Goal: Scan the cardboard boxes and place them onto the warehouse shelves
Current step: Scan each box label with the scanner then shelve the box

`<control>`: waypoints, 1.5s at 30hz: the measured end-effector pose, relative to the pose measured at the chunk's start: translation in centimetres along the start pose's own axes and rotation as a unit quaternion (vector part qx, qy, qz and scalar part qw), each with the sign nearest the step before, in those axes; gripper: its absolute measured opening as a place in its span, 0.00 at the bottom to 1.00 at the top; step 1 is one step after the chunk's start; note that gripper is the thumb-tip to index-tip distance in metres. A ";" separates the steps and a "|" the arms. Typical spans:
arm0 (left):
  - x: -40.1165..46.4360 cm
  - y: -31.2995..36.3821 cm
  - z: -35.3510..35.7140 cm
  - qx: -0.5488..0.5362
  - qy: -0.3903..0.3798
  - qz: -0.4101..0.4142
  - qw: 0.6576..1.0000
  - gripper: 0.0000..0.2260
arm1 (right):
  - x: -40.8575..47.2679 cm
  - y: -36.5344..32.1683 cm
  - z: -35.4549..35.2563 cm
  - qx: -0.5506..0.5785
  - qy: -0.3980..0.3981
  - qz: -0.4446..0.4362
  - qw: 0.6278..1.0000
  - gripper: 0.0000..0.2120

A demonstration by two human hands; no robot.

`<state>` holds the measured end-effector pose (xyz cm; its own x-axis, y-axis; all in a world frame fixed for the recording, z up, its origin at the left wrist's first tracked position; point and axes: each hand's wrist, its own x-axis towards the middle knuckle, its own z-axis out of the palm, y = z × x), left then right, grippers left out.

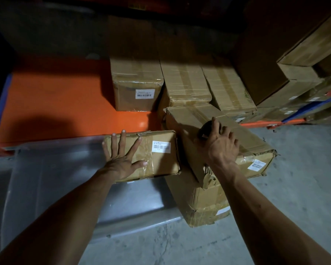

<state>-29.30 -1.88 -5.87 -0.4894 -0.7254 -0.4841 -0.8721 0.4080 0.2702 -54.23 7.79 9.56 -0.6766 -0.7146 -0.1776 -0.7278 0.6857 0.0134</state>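
A small taped cardboard box (157, 159) with a white barcode label lies at the front edge of the orange shelf deck (46, 104). My left hand (122, 159) rests flat on its top, fingers spread, gripping nothing. To its right a longer box (254, 142) with a label on its end lies tilted over a torn box (204, 203) on the floor. My right hand (222, 146) rests on the longer box, closed around a small dark hand-held device (203, 131). What kind of device it is cannot be made out.
Three labelled or taped boxes (137, 85) (185, 83) (229, 88) stand on the deck behind. More boxes (302, 54) are stacked at the right. A grey plastic sheet (52, 178) lies at the lower left and concrete floor (304, 178) at the right.
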 end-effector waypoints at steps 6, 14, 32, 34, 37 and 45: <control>0.5 -0.4 0.3 0.001 0.018 0.006 1.000 0.40 | -1.0 -2.6 0.6 0.015 0.117 -0.107 0.987 0.40; 0.3 -0.9 1.1 -0.008 0.071 0.026 0.997 0.40 | -2.3 -6.6 8.8 0.356 -0.074 -0.001 0.931 0.36; 0.4 -2.4 0.5 -0.455 0.319 -0.186 0.810 0.11 | 2.8 -7.8 14.6 0.593 -0.137 0.144 0.781 0.15; 0.8 -3.1 0.9 -0.517 0.298 -0.191 0.779 0.21 | 1.9 -7.0 15.4 0.577 -0.145 0.147 0.790 0.09; 0.2 -3.5 2.2 -0.613 0.235 -0.217 0.723 0.34 | 1.1 -5.4 17.1 0.581 -0.222 0.153 0.768 0.14; -2.8 -2.1 2.8 -0.650 0.177 -0.224 0.704 0.16 | -2.7 -2.9 19.2 0.529 -0.182 0.110 0.822 0.20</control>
<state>-26.15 0.83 -7.43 0.0659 -0.8063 -0.5879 -0.0912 -0.5916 0.8011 -48.14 10.33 -8.94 -0.5608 -0.6001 -0.5704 0.0429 0.6669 -0.7439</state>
